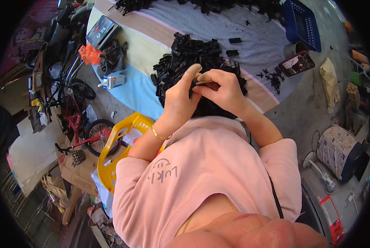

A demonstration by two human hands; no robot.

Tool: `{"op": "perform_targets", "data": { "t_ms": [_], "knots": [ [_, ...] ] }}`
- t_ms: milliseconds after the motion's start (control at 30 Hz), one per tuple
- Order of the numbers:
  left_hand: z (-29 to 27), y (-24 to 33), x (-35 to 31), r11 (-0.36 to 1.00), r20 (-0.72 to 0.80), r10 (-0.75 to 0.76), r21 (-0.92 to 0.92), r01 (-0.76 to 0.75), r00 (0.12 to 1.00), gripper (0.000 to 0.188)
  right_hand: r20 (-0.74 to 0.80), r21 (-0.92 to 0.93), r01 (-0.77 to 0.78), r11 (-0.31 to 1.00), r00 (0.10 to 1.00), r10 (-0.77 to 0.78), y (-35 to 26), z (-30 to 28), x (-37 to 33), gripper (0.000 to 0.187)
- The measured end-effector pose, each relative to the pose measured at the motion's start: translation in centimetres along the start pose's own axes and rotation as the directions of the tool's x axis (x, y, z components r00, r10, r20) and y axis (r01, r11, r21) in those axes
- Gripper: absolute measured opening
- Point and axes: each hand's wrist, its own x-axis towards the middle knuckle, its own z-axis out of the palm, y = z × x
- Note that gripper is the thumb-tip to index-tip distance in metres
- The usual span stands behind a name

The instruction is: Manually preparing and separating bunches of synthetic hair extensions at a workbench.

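My two hands meet over a heap of small black plastic parts (180, 53) at the table's near edge. My left hand (178, 99) is closed, thumb raised, with a tan covering on the thumb tip. Opposite it, my right hand (227, 91) pinches with thumb and forefinger. Between the fingertips of both hands sits a small black plastic part (194, 84), mostly hidden by the fingers. Two loose black pieces (234, 40) lie just beyond the heap, and a scatter of tiny black pieces (275, 78) lies to its right.
The cloth-covered table (145, 49) carries a blue basket (294, 25), a phone (296, 64) leaning on a metal cup (293, 48), dark gloves (111, 60), an orange bag (90, 54) and a book-like box (103, 33). A yellow plastic chair (107, 151) stands left, near a red bicycle (75, 124).
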Motion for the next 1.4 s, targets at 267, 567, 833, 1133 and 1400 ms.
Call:
{"op": "perform_targets", "data": {
  "t_ms": [267,567,833,1133,1400],
  "knots": [
    [-4.2,-1.3,0.5,0.842,0.545,0.110,-0.495,0.213,0.831,0.074,0.286,0.387,-0.147,0.911,0.958,0.033,-0.2,-4.0,-0.6,0.013],
    [-1.6,-3.0,0.2,0.121,0.537,0.110,-0.842,0.525,0.836,0.052,0.357,0.637,-0.266,0.724,0.934,0.028,1.1,-2.6,-0.4,0.018],
    [-1.3,-2.1,0.7,0.215,0.592,-0.068,-0.777,0.591,0.803,0.021,0.285,0.407,-0.082,0.910,0.958,-0.041,0.1,-2.3,0.4,0.014],
    [-0.6,-1.2,0.1,0.698,0.195,-0.213,-0.656,0.289,0.957,0.023,0.066,0.171,-0.151,0.974,0.988,0.142,-0.4,-0.5,-0.8,0.012],
    [-0.1,-1.2,-0.2,0.860,0.004,-0.142,-0.494,0.125,0.990,0.019,0.067,0.024,-0.089,0.996,0.994,0.087,-0.8,-0.6,-0.3,0.010]
  ]
}}
